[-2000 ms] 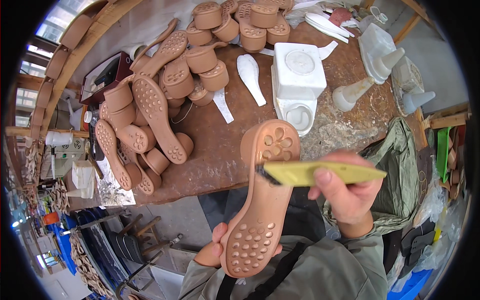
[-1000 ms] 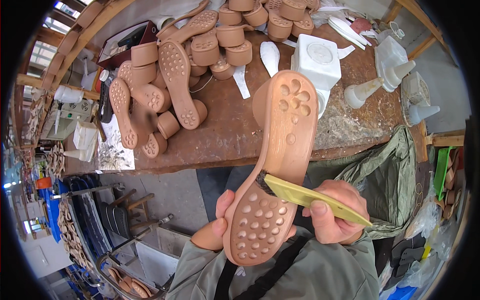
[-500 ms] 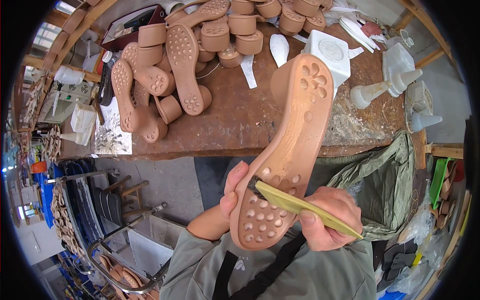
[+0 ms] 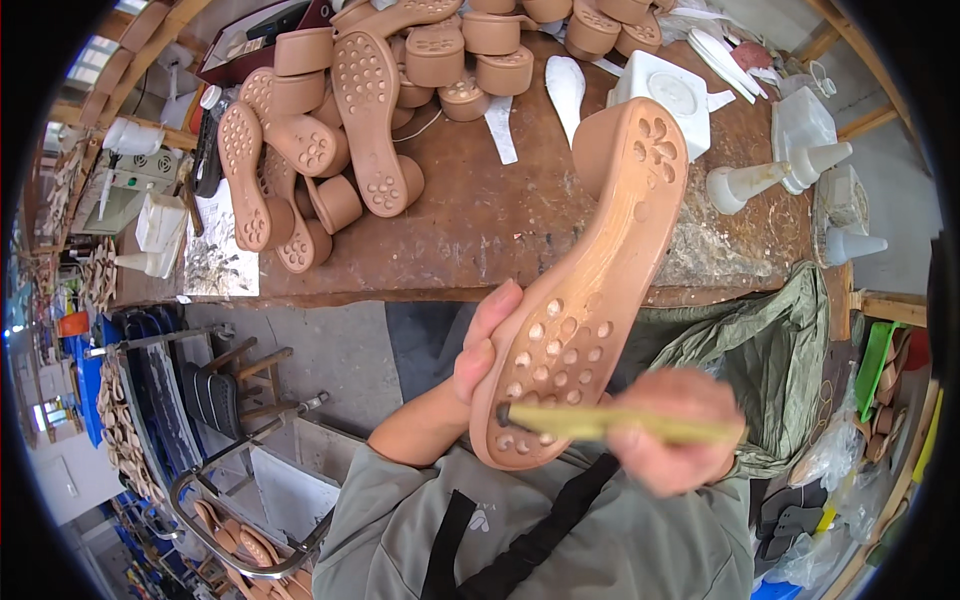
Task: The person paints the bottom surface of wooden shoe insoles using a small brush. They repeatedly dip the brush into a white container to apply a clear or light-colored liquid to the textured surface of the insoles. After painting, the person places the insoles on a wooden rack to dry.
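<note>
My left hand (image 4: 485, 345) is closed on the left edge of a brown heeled shoe sole (image 4: 625, 235). The sole's heel block points away from me and its toe end lies near my chest. Round hollows dot the upturned face at both ends, and the middle has a wet-looking shine. In my right hand (image 4: 680, 430), blurred by motion, is a brush (image 4: 570, 421) with a flat yellow-green handle. Its dark bristles touch the sole near the left rim of the toe end.
A pile of similar soles (image 4: 368, 105) covers the back left of the brown workbench (image 4: 480, 235). Behind the held sole stands a white container (image 4: 665, 90). Cone-tipped bottles (image 4: 745, 187) are at the right, above a crumpled green cloth (image 4: 770, 345). A tubular metal cart (image 4: 190, 510) stands at lower left.
The brush has moved toward the toe end of the sole, and its handle now lies nearly level. The sole has shifted slightly right and away from me, still in my left hand.
</note>
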A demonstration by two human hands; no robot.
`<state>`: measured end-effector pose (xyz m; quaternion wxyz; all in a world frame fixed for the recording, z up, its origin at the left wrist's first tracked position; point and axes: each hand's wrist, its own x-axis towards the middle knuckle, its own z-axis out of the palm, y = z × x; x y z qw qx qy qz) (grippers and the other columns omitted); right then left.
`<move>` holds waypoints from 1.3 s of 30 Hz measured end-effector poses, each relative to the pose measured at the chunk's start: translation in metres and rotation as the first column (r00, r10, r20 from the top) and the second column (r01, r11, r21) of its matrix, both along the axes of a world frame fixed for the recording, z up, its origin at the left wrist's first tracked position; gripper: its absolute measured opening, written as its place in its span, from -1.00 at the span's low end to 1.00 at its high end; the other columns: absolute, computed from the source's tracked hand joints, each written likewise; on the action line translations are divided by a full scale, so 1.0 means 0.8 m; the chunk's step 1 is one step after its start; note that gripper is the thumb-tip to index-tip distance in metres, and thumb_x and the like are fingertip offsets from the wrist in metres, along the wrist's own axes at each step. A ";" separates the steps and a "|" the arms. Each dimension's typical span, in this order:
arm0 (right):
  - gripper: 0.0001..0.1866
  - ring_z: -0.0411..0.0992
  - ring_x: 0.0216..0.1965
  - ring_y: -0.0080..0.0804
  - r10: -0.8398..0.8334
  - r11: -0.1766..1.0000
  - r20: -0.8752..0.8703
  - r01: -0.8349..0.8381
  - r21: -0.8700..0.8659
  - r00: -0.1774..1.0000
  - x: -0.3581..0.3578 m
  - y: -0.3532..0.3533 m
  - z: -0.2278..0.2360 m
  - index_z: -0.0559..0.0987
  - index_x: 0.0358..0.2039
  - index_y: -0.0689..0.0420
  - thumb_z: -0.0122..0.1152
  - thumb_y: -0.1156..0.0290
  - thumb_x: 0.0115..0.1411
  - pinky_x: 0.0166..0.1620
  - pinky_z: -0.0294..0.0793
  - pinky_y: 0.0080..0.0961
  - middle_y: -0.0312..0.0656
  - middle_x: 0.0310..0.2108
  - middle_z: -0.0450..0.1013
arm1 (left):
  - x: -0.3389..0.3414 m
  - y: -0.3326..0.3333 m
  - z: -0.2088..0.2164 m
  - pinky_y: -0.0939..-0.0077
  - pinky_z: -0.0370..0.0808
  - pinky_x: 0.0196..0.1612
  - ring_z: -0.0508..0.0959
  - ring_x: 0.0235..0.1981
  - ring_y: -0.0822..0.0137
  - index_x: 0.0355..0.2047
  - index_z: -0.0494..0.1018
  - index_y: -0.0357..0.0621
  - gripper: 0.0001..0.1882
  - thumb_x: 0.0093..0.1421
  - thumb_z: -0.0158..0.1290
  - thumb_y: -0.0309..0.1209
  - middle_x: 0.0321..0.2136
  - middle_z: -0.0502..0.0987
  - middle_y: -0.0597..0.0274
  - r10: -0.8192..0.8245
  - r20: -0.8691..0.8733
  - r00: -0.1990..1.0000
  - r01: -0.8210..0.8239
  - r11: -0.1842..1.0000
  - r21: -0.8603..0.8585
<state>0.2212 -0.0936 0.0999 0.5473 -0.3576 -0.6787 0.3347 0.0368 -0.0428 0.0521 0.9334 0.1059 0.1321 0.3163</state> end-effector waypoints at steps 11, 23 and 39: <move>-0.78 0.46 -0.60 -0.42 -0.077 0.996 0.029 0.076 0.049 0.997 0.042 0.041 -0.027 0.59 -0.33 0.34 0.32 0.60 -0.05 -0.55 0.42 -0.61 -0.06 -0.44 0.53 | 0.030 0.027 -0.040 -0.01 0.24 0.16 0.28 0.13 -0.10 0.23 -0.08 -0.21 0.01 -0.10 0.20 -0.03 0.15 0.17 -0.15 0.807 -0.411 0.424 -0.212 0.529 0.822; -0.86 0.43 -0.50 -0.49 -0.593 0.746 0.293 0.649 -0.149 0.750 0.113 0.111 -0.129 0.60 -0.31 0.23 0.26 0.49 0.11 -0.42 0.40 -0.59 -0.15 -0.46 0.52 | 0.012 0.068 -0.111 0.13 0.23 0.19 0.18 0.20 -0.08 0.22 -0.24 -0.22 0.20 -0.24 0.40 -0.24 0.18 -0.01 -0.27 0.946 -0.150 0.287 0.280 0.067 0.958; -0.84 0.30 -0.66 -0.70 -0.599 0.650 -0.055 0.445 -0.616 0.798 0.125 0.112 -0.133 0.57 -0.32 0.32 0.24 0.47 0.15 -0.59 0.24 -0.74 -0.33 -0.59 0.44 | 0.026 0.077 -0.131 0.03 0.35 0.09 0.23 0.14 -0.19 0.21 -0.26 -0.25 0.19 -0.19 0.37 -0.14 0.12 0.05 -0.23 0.980 0.073 0.184 0.380 -0.140 0.915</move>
